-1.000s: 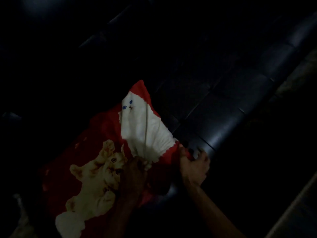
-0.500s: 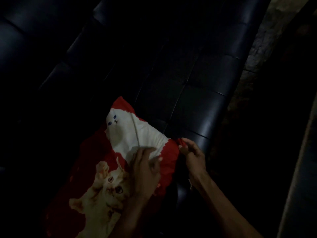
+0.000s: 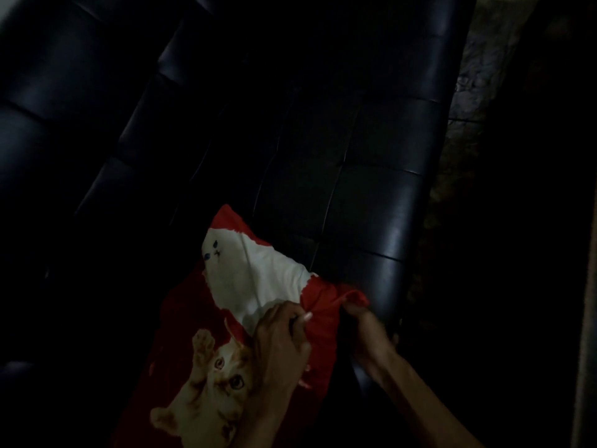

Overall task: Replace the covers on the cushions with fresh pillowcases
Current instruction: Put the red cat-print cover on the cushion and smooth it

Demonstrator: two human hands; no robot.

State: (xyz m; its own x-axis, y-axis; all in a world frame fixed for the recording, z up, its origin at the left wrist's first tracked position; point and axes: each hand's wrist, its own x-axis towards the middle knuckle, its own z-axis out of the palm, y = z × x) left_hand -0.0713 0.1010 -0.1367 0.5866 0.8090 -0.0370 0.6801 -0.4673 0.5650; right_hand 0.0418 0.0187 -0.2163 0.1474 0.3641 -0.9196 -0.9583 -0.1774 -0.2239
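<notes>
A red pillowcase [image 3: 206, 305] printed with cats lies at the front edge of a black sofa [image 3: 371, 202]. The left hand [image 3: 281, 347] pinches the cloth near its corner; the right hand [image 3: 361, 321] grips that bunched corner. Pulling unevenly could twist the case. Dim light hides whether a cushion sits inside, and the lower edge is cut off.
</notes>
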